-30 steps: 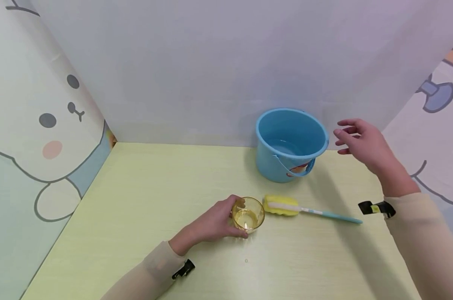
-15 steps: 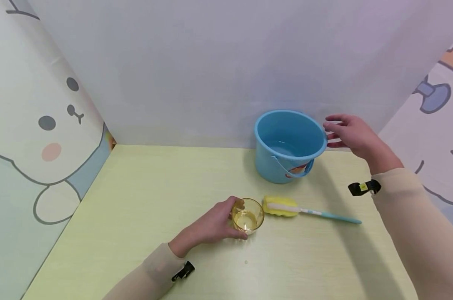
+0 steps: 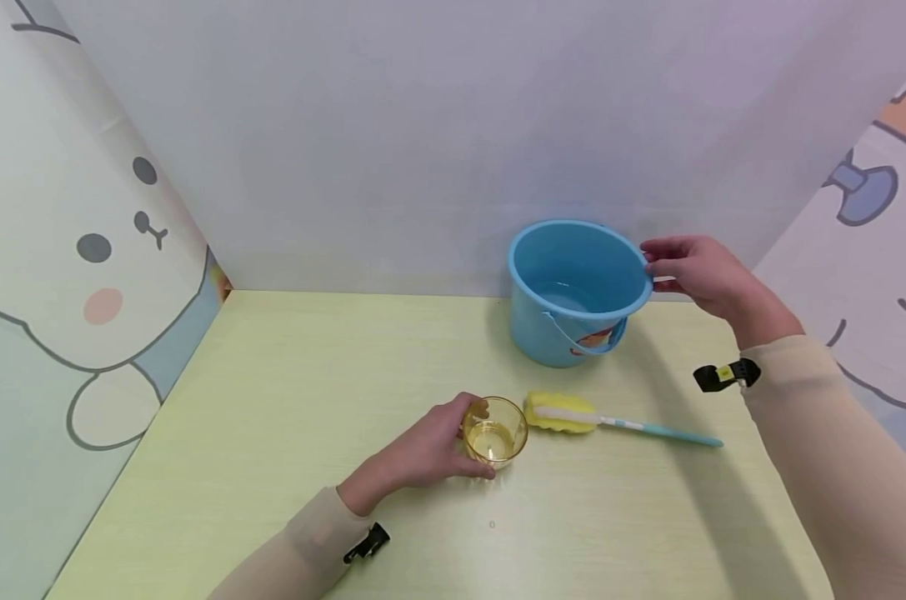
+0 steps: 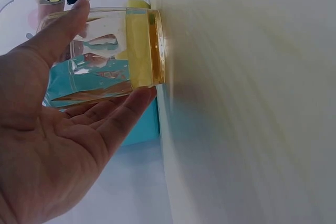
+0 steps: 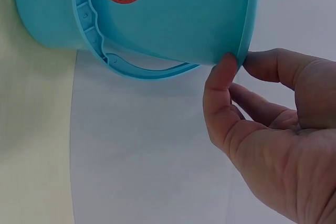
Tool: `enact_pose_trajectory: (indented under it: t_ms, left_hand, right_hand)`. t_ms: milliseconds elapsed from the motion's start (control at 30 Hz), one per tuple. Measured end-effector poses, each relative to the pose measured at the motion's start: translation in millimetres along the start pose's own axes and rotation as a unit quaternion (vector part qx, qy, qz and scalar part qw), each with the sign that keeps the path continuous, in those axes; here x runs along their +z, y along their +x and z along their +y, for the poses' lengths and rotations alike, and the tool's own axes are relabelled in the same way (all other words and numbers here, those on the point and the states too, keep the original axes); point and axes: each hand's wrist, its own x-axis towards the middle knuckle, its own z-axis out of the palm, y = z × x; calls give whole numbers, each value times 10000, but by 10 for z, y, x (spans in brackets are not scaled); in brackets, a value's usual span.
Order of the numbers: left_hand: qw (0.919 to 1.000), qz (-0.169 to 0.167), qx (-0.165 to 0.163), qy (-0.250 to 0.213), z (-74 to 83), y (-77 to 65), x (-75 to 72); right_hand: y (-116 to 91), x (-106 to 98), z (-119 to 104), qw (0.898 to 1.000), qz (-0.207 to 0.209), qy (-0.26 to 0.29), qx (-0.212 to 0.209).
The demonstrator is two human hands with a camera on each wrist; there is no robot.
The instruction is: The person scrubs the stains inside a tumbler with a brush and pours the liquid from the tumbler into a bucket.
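My left hand (image 3: 432, 443) grips a clear, amber-tinted glass cup (image 3: 495, 432) from its left side, thumb in front and fingers behind. The cup stands upright on the table, with pale yellow showing in its lower part; in the left wrist view the glass (image 4: 100, 56) lies between thumb and fingers. At the back right, a blue bucket (image 3: 546, 325) stands upright with its handle hanging down in front. My right hand (image 3: 708, 275) pinches the right side of the bucket's rim. In the right wrist view, thumb and fingertips (image 5: 224, 66) meet at the rim (image 5: 251, 19).
A yellow sponge brush (image 3: 561, 412) with a white and teal handle (image 3: 670, 432) lies between cup and bucket, its head close to the glass. The pale yellow table (image 3: 310, 358) ends at a whitish back wall (image 3: 347, 150). Cartoon-printed side panels (image 3: 122, 233) flank it.
My right hand has moved left to the bucket and now pinches its rim. The left hand keeps its grip on the glass cup, which stays in place.
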Motion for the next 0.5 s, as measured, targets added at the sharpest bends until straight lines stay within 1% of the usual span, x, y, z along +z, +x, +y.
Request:
enact_pose_trajectory:
  t_ms: [200,500]
  left_hand:
    - [10000,53,-19,-34,-10,5,2]
    - [9998,163,-72,-91,-10,3,-6]
  right_hand:
    - [15,2,-6,10000,-77,3,45]
    - [17,44,-17,10000,-10,84,31]
